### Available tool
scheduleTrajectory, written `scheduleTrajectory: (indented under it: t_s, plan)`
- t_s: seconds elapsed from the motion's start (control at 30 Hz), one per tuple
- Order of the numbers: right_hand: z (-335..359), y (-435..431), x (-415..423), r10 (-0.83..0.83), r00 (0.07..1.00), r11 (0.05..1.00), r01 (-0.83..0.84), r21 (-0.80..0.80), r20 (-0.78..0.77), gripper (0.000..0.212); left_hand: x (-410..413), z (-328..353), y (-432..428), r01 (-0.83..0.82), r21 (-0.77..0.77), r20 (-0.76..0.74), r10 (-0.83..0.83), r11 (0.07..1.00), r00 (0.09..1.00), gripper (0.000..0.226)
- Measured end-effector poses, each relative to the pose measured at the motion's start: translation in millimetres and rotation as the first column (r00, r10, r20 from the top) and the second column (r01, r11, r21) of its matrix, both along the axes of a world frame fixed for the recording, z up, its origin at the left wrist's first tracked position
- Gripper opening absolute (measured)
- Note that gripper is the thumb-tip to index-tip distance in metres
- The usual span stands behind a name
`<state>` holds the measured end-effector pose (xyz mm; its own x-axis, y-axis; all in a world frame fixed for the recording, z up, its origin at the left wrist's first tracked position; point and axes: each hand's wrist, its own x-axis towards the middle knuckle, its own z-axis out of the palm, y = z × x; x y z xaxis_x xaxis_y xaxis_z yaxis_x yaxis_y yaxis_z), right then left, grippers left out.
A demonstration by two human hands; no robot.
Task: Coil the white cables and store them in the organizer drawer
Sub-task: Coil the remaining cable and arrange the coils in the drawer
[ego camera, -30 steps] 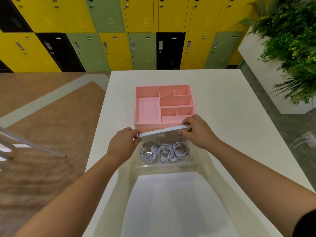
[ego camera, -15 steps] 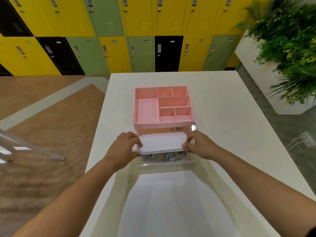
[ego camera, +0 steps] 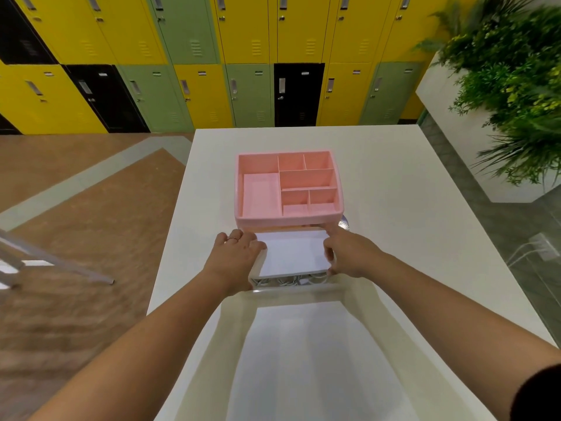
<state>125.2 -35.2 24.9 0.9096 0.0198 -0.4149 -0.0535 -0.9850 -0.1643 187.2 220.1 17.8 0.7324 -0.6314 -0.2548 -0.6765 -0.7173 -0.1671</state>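
A pink organizer with several open top compartments stands mid-table. In front of it sits a clear drawer holding coiled white cables, which show only through the front wall. A flat white lid covers the drawer, its far edge touching the organizer's front. My left hand grips the lid's left edge, with a ring on one finger. The lid's right edge is held by my right hand, thumb at the near corner.
The white table reaches from me to the far edge near yellow, green and black lockers. A white planter with green plants stands to the right. Brown floor lies off the table's left edge.
The lid went from tilted above the open drawer to lying flat over the cables. Both hands slid forward with it, toward the pink organizer.
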Motion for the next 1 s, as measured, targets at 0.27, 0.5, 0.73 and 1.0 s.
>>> scheduleTrajectory:
  t_s: [0.27,0.5,0.73,1.0]
  plan:
    - [-3,-4,11,-0.023,1.0,0.999,0.024,0.04,-0.014,0.04,2,-3,-4,-0.012,-0.039,0.001,0.012,0.999,1.0,0.088]
    - [5,-4,20,-0.029,0.998,0.992,0.035,0.121,-0.047,0.031,1,-7,-6,-0.039,-0.111,-0.051,0.033,0.993,0.998,0.078]
    - [2,-1,19,-0.059,0.996,0.998,0.061,0.024,-0.071,0.031,14,-9,-8,-0.078,-0.147,-0.229,0.043,0.986,0.972,0.071]
    - [6,-4,9,-0.205,0.975,0.965,0.186,0.184,0.089,0.029,19,-6,-17,-0.159,-0.158,-0.324,0.101,0.975,0.941,0.081]
